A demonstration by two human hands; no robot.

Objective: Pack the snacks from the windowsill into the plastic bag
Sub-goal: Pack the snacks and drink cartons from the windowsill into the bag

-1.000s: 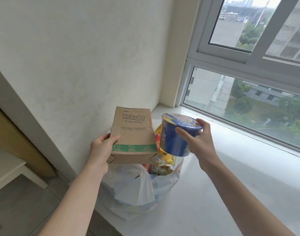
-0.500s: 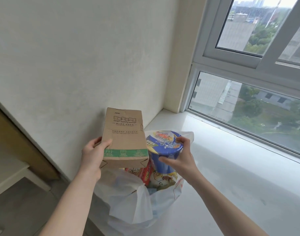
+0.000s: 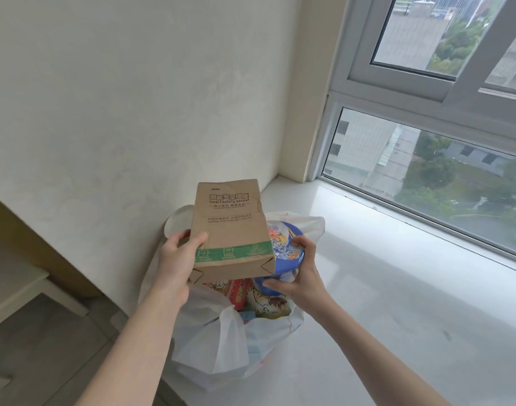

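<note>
Lowered since before, my right hand (image 3: 302,271) clamps the cup (image 3: 286,253) into the bag (image 3: 221,341); my left hand (image 3: 177,259) grips the box (image 3: 230,230) above, awaiting room.

The right hand (image 3: 302,273) brought the blue noodle cup (image 3: 286,256) down w/ lid up, now into the plastic bag (image 3: 221,347) mouth, behind the cardboard box (image 3: 230,230).
</note>
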